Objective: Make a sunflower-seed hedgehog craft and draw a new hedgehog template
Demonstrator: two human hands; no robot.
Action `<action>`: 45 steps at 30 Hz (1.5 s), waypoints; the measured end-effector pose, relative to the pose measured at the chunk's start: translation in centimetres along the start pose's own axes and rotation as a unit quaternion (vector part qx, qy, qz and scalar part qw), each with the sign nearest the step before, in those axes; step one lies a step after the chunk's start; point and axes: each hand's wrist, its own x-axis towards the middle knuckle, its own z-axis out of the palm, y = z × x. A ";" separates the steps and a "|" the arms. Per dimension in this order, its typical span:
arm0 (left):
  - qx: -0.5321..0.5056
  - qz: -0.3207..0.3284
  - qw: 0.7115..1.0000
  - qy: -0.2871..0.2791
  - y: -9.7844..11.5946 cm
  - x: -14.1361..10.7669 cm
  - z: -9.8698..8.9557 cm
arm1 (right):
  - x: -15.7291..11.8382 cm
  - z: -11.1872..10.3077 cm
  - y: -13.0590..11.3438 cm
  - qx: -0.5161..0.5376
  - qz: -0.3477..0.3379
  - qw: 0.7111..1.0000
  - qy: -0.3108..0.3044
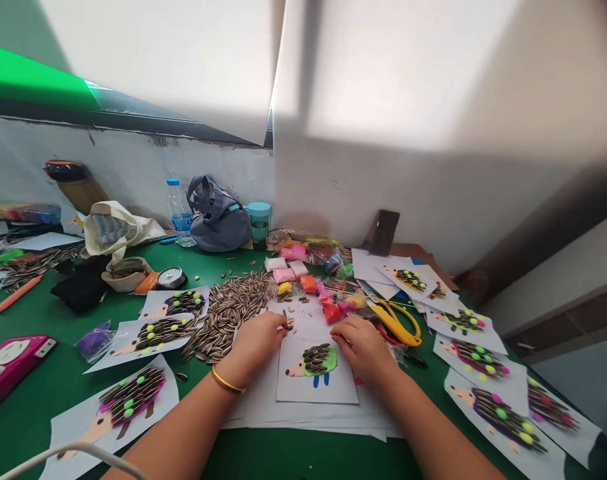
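Note:
A white card [303, 395] with a clay hedgehog [317, 360] lies on a stack of paper between my hands. Dark striped sunflower seeds cover part of the hedgehog's green back, and its legs are blue. Left of the card's top edge is my left hand [257, 343], its fingers pinched with a sunflower seed [285, 313] at the tips. My right hand [366, 343] rests by the card's upper right corner, fingers bent and drawn together; what they hold, if anything, is hidden. A large heap of sunflower seeds [233, 308] spreads beside my left hand.
Finished-looking hedgehog cards [156, 387] lie at left, with several more [503, 407] at right. Coloured clay packets [308, 285] and yellow-handled scissors [401, 323] sit beyond my hands. A phone [385, 232] leans on the wall near a bottle [178, 210], bag [218, 220] and cup [260, 223].

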 end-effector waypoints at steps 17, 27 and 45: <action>0.008 -0.026 0.999 0.028 0.4 0.7 0.3 | 0.1 0.6 -0.2 0.017 -0.019 0.999 0.025; -0.070 -0.049 0.993 0.086 1.1 1.0 0.3 | 0.2 0.4 -0.6 0.028 -0.019 0.999 0.034; -0.501 -0.011 0.865 0.017 4.3 -0.6 1.6 | 1.7 0.4 -4.3 0.167 -0.010 0.978 0.121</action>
